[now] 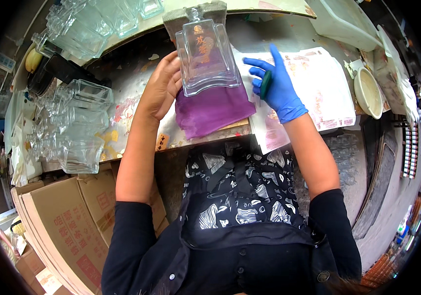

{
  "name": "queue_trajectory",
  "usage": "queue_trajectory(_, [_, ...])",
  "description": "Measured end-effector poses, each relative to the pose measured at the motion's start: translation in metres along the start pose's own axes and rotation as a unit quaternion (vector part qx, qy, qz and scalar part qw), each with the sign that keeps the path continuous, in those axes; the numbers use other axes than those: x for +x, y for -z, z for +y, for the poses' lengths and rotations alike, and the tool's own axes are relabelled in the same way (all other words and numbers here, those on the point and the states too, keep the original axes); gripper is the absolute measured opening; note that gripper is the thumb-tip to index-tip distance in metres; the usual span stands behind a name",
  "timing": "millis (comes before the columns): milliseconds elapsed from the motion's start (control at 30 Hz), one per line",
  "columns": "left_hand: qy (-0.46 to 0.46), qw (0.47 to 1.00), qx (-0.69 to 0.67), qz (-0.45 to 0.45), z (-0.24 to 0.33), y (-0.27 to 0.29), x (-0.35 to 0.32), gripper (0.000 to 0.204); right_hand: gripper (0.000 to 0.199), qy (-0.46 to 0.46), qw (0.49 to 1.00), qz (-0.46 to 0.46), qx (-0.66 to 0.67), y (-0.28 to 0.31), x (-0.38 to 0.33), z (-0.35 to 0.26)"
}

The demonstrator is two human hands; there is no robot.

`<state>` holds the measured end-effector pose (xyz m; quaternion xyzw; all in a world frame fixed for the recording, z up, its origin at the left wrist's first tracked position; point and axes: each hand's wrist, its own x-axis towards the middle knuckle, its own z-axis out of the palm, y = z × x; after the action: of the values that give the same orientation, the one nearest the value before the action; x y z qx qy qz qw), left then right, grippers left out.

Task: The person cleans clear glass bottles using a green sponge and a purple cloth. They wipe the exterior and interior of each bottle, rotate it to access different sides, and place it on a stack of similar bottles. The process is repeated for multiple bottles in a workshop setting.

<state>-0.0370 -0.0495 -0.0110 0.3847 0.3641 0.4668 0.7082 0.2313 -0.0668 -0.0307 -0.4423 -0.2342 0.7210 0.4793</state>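
A clear glass bottle with orange lettering lies on a purple cloth, its neck pointing away from me against a grey padded block. My bare left hand is beside the bottle's left edge, fingers slightly curved and holding nothing. Whether its fingertips touch the glass, I cannot tell. To the right of the bottle, apart from it, is my blue-gloved right hand. A dark green, flat, rounded piece is held against its palm, while some fingers stretch out.
Several clear glass bottles lie at the table's left, with more at the far left. Stained white sheets cover the right side. A cream bowl is at the right edge, cardboard boxes at lower left.
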Motion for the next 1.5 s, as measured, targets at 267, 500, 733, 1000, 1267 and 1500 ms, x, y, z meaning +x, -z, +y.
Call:
queue_trajectory(267, [-0.004,0.995,-0.095,-0.007,-0.008,0.003,-0.003,0.054,0.040,0.052,0.993,0.090,0.054,0.009,-0.025,-0.020])
queue_trajectory(500, [-0.060,0.996,0.065,0.015,-0.009,-0.021,-0.013,0.083,0.036,0.026,0.997,0.034,0.070,0.013,-0.021,-0.020])
queue_trajectory(733, [-0.066,0.995,0.069,0.020,-0.013,-0.021,-0.009,0.084,0.034,0.051,0.995,0.030,0.086,0.009,-0.024,-0.022])
queue_trajectory(1000, [-0.026,0.995,-0.093,-0.001,-0.010,-0.005,-0.005,0.064,0.041,0.147,0.987,-0.057,0.038,-0.001,-0.029,-0.036])
queue_trajectory(1267, [-0.037,0.996,-0.075,0.015,-0.014,-0.005,-0.006,0.061,0.041,0.190,0.981,-0.035,-0.025,-0.011,-0.032,-0.046])
queue_trajectory(1500, [-0.090,0.990,0.093,0.053,-0.020,-0.020,-0.011,0.086,0.033,0.270,0.928,-0.054,-0.251,-0.053,-0.042,-0.050])
